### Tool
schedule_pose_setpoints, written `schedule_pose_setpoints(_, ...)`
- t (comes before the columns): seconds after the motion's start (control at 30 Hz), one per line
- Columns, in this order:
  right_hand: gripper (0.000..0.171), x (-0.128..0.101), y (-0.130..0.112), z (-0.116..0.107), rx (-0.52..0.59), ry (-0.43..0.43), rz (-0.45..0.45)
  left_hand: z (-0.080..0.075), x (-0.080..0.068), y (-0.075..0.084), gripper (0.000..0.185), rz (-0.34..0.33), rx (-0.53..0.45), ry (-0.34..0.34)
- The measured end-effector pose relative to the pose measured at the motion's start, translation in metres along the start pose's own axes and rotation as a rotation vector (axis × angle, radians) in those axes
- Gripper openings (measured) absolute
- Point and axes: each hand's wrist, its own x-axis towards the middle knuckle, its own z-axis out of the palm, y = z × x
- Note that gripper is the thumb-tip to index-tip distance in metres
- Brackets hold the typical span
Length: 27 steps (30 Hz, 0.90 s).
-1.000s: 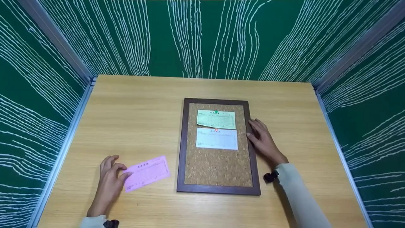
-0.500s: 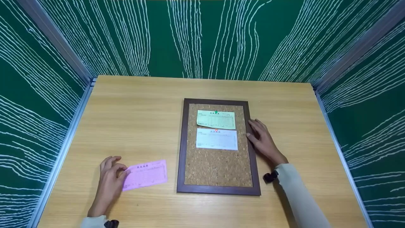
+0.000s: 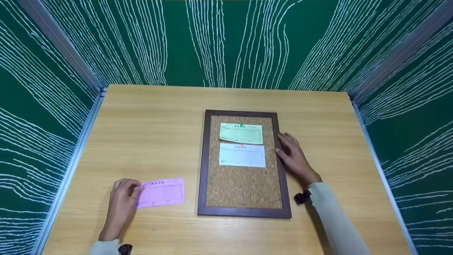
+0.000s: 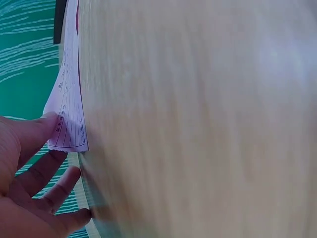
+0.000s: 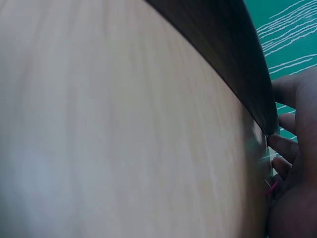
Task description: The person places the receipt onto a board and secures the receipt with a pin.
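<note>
My left hand (image 3: 121, 205) pinches the left end of a pink paper slip (image 3: 163, 192) printed with a form, low over the table left of a framed cork board (image 3: 244, 187). In the left wrist view the thumb lies on the slip (image 4: 69, 104), its printed lines facing up. My right hand (image 3: 299, 159) rests at the right side of the board's dark frame (image 5: 223, 54), its fingertips touching the edge. A green slip (image 3: 241, 134) hangs under a green pushpin (image 3: 241, 125), and a white slip (image 3: 242, 156) below it under a red pushpin (image 3: 241, 145).
The board lies flat on a light wooden table (image 3: 152, 124). Green walls (image 3: 233, 42) with white wavy lines stand round the back and sides, with metal rails at the edges. In the right wrist view a small pink thing (image 5: 273, 187) shows beside the hand.
The pink slip has turned a little clockwise and shifted slightly left. The left hand's fingers have drawn in closer around its end. My right hand and the board have stayed in place.
</note>
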Motion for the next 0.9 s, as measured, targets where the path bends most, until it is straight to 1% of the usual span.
schedule_pose_setpoints(0.23,0.061,0.0005,0.0005,0.0005,0.014,0.006,0.0,-0.0001,0.0014,0.0015,0.013,-0.036,0.01,-0.027)
schedule_pose_setpoints(0.33,0.061,0.0003,0.0005,0.0006,0.012,0.009,-0.001,0.0002,0.0012,0.001,0.016,-0.033,0.009,-0.025)
schedule_pose_setpoints(0.43,0.061,0.0005,0.0004,0.0009,0.002,0.008,0.0,0.0007,0.0012,-0.0001,0.017,-0.012,0.012,-0.009)
schedule_pose_setpoints(0.53,0.061,0.0007,0.0004,0.0011,-0.005,0.012,-0.002,0.0009,0.0014,-0.0006,0.015,-0.003,0.007,0.0)
schedule_pose_setpoints(0.73,0.06,0.0003,0.001,0.0012,-0.009,0.025,-0.018,-0.0003,0.0034,0.001,0.007,-0.032,-0.006,0.009)
schedule_pose_setpoints(0.83,0.06,0.0002,0.0017,0.0014,-0.007,0.028,-0.019,-0.0013,0.0041,0.0022,0.006,-0.041,-0.007,0.013)
schedule_pose_setpoints(0.9,0.061,0.0002,0.002,0.0017,-0.007,0.029,-0.022,-0.0025,0.0036,0.003,0.007,-0.052,-0.012,0.004)
